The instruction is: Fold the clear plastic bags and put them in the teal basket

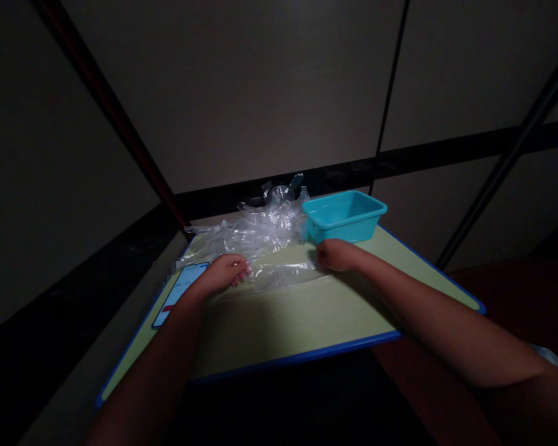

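Note:
A clear plastic bag [283, 272] lies flat on a pale green table [283, 328] with a blue rim. My left hand [225, 272] rests on the bag's left end, fingers curled and pressed down on the plastic. My right hand [335, 254] is closed on the bag's right end, just in front of a turquoise plastic tub [344, 217]. Between the two hands the bag is stretched out. A heap of crumpled clear plastic bags [255, 229] lies behind it.
A phone [180, 293] with a lit screen lies at the table's left edge, beside my left wrist. Grey wall panels with dark frames stand close behind the table. The room is dim; the floor to the right is dark red.

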`<state>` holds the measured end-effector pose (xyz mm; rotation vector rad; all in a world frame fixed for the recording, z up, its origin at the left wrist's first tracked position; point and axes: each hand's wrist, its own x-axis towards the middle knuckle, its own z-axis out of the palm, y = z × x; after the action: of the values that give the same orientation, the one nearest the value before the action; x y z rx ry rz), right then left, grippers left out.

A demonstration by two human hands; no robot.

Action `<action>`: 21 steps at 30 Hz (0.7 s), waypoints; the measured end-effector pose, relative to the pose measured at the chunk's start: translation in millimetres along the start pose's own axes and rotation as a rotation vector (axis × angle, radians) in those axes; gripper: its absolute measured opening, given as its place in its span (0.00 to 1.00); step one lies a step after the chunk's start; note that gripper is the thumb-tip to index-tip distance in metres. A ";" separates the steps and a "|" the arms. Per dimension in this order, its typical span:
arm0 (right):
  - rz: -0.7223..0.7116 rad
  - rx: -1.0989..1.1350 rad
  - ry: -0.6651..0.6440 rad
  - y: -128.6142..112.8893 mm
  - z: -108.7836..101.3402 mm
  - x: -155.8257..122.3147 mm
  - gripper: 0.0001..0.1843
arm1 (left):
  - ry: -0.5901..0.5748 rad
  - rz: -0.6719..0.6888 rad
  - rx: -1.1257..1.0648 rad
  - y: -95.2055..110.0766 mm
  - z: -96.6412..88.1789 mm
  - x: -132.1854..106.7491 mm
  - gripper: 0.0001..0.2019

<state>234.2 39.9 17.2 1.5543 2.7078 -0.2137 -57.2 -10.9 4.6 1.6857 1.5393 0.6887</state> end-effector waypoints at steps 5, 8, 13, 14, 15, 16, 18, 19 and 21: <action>-0.010 -0.010 -0.003 0.2 0.9 0.4 0.13 | 0.121 0.035 0.068 -1.7 1.3 3.3 0.16; 0.006 -0.013 -0.011 -0.6 0.6 -0.2 0.13 | 0.153 0.054 0.096 -5.7 3.0 5.8 0.17; 0.046 -0.018 -0.012 -3.3 0.2 -0.8 0.13 | 0.212 0.070 0.148 -5.6 5.7 6.3 0.17; 0.045 -0.024 -0.011 -3.6 0.4 -0.7 0.13 | 0.226 0.079 0.163 -3.8 5.7 5.6 0.17; 0.042 -0.032 -0.010 -3.6 0.8 -0.5 0.13 | 0.237 0.094 0.185 -1.5 5.6 4.7 0.17; 0.040 -0.040 -0.009 -3.5 1.2 -0.4 0.13 | 0.245 0.114 0.211 0.9 5.5 3.7 0.17; 0.035 -0.053 -0.006 -3.0 2.0 -0.5 0.13 | 0.244 0.152 0.247 5.2 5.3 2.0 0.16; 0.033 -0.055 -0.003 -2.8 2.3 -0.7 0.13 | 0.235 0.159 0.245 6.6 5.4 1.4 0.17; 0.031 -0.049 0.000 -2.7 2.6 -1.2 0.15 | 0.203 0.142 0.195 7.2 6.3 1.2 0.17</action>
<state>232.3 37.1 15.0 1.5814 2.6659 -0.1465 -47.8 -10.9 6.6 1.9346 1.6837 0.8268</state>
